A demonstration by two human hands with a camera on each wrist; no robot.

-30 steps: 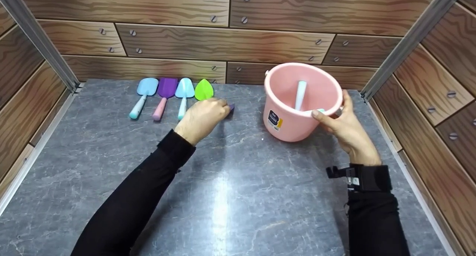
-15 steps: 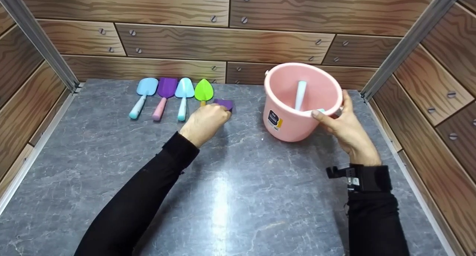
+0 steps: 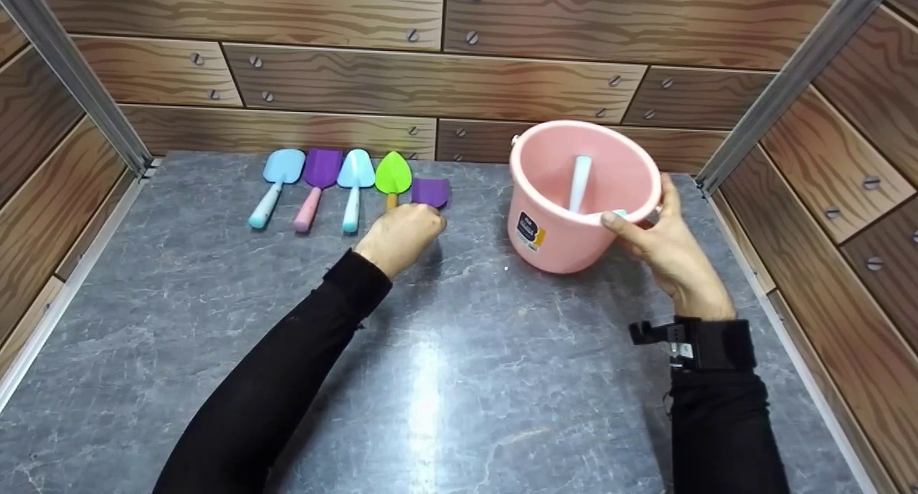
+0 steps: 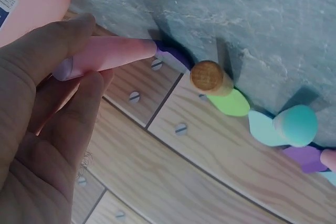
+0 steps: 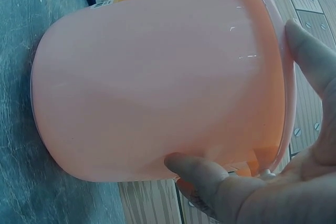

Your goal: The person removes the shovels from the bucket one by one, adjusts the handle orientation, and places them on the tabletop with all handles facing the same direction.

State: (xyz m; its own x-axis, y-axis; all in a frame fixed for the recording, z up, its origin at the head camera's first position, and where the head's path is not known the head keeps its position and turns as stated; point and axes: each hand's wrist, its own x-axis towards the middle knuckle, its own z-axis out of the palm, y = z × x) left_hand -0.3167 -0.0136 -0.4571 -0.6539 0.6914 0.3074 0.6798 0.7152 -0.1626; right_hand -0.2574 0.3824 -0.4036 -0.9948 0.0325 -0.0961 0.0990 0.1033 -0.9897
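Your left hand, nearly closed, pinches the pink handle of a purple shovel beside the green shovel; your right hand, thumb and fingers spread wide, grips the pink bucket by rim and outer wall

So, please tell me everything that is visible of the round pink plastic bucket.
The round pink bucket, smooth and plastic-looking, stands mouth-up on the grey marbled table; a slight tilt is hard to judge. Its rim is thick; a dark label with yellow sits on its outer wall. The right hand grips the rim's right side, beside a mint-green tip. A tapered pale blue handle leans inside.
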